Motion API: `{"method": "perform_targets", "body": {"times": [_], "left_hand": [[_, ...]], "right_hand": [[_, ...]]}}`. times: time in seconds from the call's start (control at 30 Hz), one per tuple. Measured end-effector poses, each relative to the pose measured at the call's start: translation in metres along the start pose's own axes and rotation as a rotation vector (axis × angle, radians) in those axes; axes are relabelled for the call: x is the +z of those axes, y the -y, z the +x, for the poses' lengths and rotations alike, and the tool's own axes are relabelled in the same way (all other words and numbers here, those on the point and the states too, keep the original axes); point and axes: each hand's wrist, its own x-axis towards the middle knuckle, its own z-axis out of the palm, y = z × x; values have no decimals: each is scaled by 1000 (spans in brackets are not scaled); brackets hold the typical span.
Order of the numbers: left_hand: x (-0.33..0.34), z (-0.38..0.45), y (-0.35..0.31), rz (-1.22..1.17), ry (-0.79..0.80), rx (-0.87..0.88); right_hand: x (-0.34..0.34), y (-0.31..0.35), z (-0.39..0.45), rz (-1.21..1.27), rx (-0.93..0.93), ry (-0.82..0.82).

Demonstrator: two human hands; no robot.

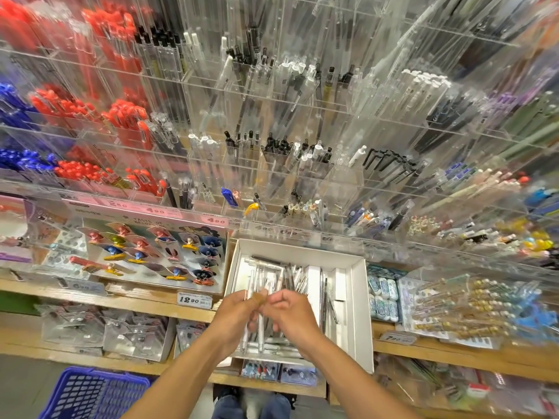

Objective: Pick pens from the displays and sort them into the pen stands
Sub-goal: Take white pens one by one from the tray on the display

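1. Nearest, a blue basket (93, 394) is being cut off by the lower left edge, and two knees in blue jeans (251, 406) are only partly showing.
2. Two bare forearms are reaching up to a white box (361, 300) on the wooden shelf (145, 297).
3. The left hand (239, 313) is curling its grip round a bundle of clear pens (257, 328); at least three barrels are showing below the fist, the rest hidden.
4. The right hand (292, 314) is pinching at the top of that bundle; what exactly its fingers are holding is hard to tell.
5. More pens are lying in the box, too blurred to count.
6. Farthest, clear acrylic pen stands (272, 146) are rising in tiers, holding red pens (127, 116), blue pens (21, 160) and black ones.
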Motion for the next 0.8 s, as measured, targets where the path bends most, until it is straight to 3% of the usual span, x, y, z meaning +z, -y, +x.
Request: {"method": "perform_targets", "body": {"times": [0.17,0.27,0.37,0.47,0.8], "left_hand": [[-2,-5,-8,45,-90,84],[-4,-7,-12,-124,-116,43],[-2,-9,-11,-181,-85,16],[-2,-9,-11,-223,-74,-6],[-3,-12,-14,-264,-85,-42]], "right_hand": [[-4,0,9,-5,22,69],[-5,-11,23,-255,82,-89],[2,-28,28,-606,100,-62],[13,-37,30,-780,90,-168],[29,-40,41,-944,164,-240]]}}
